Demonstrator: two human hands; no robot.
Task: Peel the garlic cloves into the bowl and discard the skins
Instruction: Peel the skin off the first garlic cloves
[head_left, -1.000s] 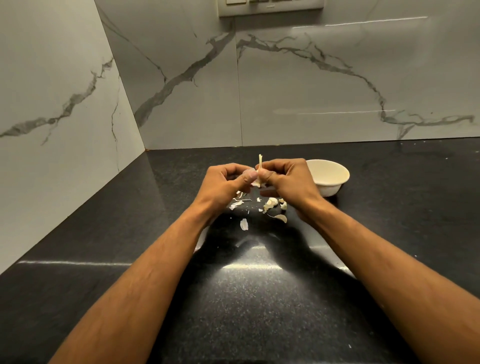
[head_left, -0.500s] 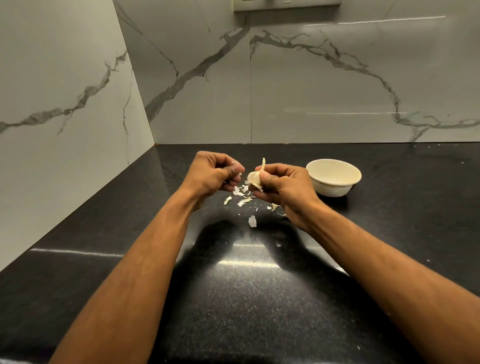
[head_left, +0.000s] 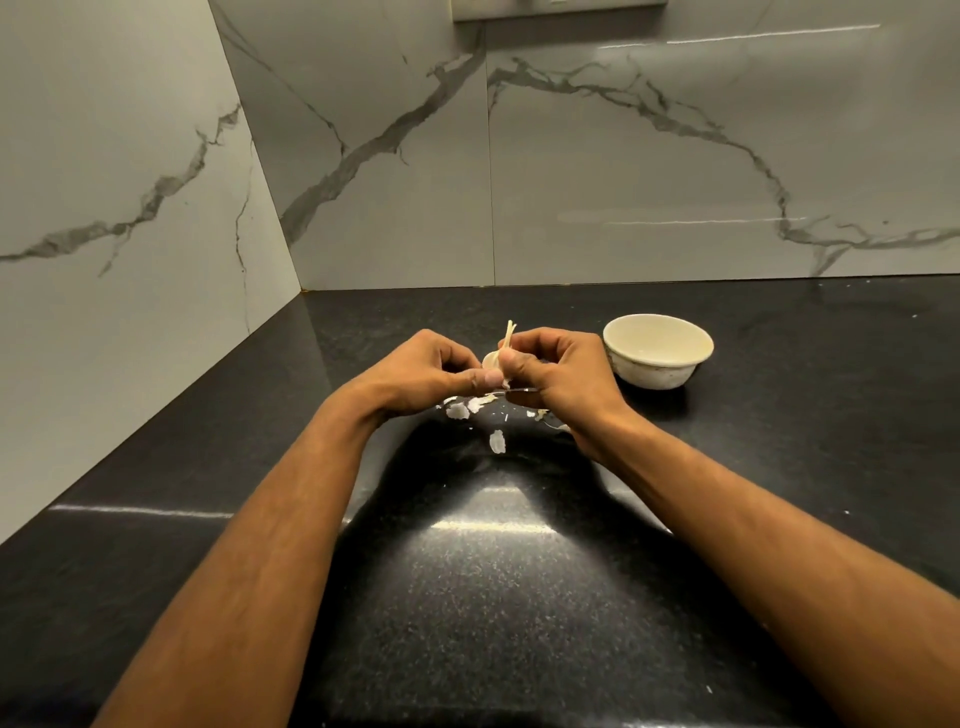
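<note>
Over a black stone counter (head_left: 467, 597), two bare forearms reach forward; nearest the viewer, short of the bowl (head_left: 657, 349) and to its left, torn skins (head_left: 470, 408) lie scattered on the stone, one pale flake (head_left: 497, 441) closest of all; just above them the left hand (head_left: 423, 374) and right hand (head_left: 550, 371) meet, fingers curled, both pinching the garlic (head_left: 492, 361), whose dry stalk (head_left: 508, 332) pokes up between the thumbs; the garlic sits left of the bowl, level with its rim, held clear of the counter. The peeling likely goes best with the right hand holding firm while the left thumb lifts the papery layer in small pulls, so cloves are not crushed; the bowl, farther right, appears to hold nothing yet; beyond it rises a veined marble wall (head_left: 675, 182).
</note>
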